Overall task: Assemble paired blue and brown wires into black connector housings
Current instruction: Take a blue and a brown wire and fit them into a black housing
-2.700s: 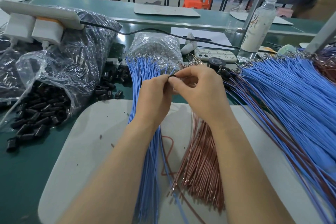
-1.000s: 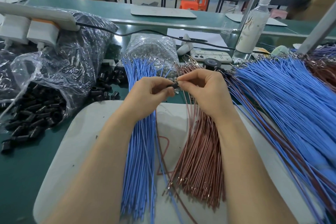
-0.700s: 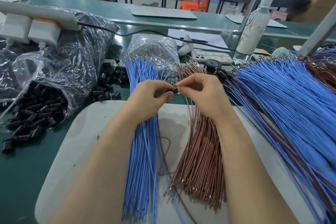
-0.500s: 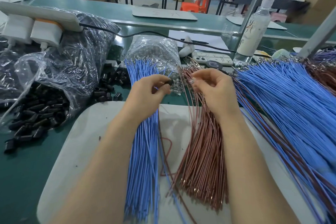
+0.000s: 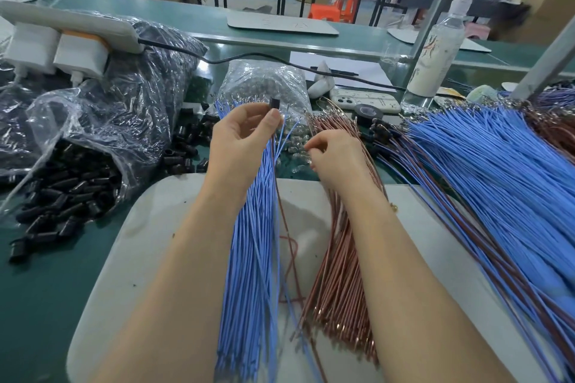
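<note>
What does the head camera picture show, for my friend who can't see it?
A person's left hand holds up a small black connector housing, with thin wires hanging below it. The right hand reaches to the brown wires, which lie beside the blue wires.

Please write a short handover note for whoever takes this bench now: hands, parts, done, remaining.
Left hand pinches a small black connector housing, raised above the loose blue wire bundle; wires hang below it, seating unclear.
Right hand, fingers curled, is at the top of the copper-brown wire bundle; grip unclear.
Both bundles lie on the pale grey mat; spare black housings spill from the clear plastic bag, left.
Done: large pile of paired wires, right.
To do: many loose wires.
</note>
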A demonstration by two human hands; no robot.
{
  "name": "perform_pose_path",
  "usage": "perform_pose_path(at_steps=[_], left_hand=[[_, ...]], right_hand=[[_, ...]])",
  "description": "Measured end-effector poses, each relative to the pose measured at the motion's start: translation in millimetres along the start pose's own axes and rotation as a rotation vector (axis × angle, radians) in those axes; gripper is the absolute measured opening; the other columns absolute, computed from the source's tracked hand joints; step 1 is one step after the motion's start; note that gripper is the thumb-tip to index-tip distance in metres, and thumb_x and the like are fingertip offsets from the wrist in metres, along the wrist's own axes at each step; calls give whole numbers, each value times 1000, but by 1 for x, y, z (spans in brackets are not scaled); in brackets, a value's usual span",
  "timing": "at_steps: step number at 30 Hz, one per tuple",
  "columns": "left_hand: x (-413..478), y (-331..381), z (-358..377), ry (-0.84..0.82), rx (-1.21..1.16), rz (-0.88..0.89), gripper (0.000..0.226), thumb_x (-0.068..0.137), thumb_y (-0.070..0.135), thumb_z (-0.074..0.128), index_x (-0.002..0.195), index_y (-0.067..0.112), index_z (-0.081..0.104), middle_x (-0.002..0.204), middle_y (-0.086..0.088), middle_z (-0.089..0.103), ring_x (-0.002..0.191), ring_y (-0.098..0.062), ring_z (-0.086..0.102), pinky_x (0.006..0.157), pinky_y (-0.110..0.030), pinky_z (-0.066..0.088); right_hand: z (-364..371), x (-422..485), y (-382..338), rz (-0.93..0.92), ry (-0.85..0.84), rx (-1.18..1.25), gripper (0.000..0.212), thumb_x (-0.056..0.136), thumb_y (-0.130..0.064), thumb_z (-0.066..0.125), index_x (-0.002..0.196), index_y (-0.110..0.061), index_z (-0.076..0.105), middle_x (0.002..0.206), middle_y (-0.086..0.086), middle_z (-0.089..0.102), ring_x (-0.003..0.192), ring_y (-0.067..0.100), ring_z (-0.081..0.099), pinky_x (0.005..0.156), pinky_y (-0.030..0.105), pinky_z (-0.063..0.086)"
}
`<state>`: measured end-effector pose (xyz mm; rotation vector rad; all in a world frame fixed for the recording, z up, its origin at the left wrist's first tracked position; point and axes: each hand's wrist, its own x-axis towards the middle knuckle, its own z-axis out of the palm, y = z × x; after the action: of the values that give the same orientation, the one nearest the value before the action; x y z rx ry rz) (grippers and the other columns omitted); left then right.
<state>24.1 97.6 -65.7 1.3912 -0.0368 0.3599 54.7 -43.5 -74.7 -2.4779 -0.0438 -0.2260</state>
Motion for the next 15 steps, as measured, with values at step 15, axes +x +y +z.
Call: perform_pose_path(at_steps=[15], left_hand=[[-2,-6,5,18,120,-16,9,90,16,63,88,25,62,86,2,69,75,2,62,67,-4,44]], right_hand=[[11,8,6,-41,-102,-200,26,91,-16,58,115,-22,65,122,3,57,107,22,55,87,30,43]])
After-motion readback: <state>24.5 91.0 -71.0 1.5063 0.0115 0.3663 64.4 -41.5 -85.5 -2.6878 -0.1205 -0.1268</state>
